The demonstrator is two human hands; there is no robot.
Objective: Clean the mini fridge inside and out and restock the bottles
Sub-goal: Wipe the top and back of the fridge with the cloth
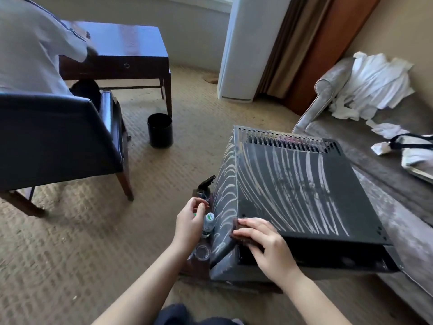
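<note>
Mini fridge (293, 191), a black metal box streaked with pale dust, stands low on the floor, just beside a grey velvet sofa (332, 95). At its near left top corner the right hand (264, 242) presses a dark brown cloth (236, 230) flat under spread fingers; a loaded cloth may only smear the dust. The left hand (191, 221) hovers with curled fingers by the fridge's left wall; whether it pinches anything I cannot tell. It could topple the clear green-capped water bottle (208, 225) or the black-triggered spray bottle (205, 185) behind. Farther back, strokes might push dust into the vent slots (288, 141).
</note>
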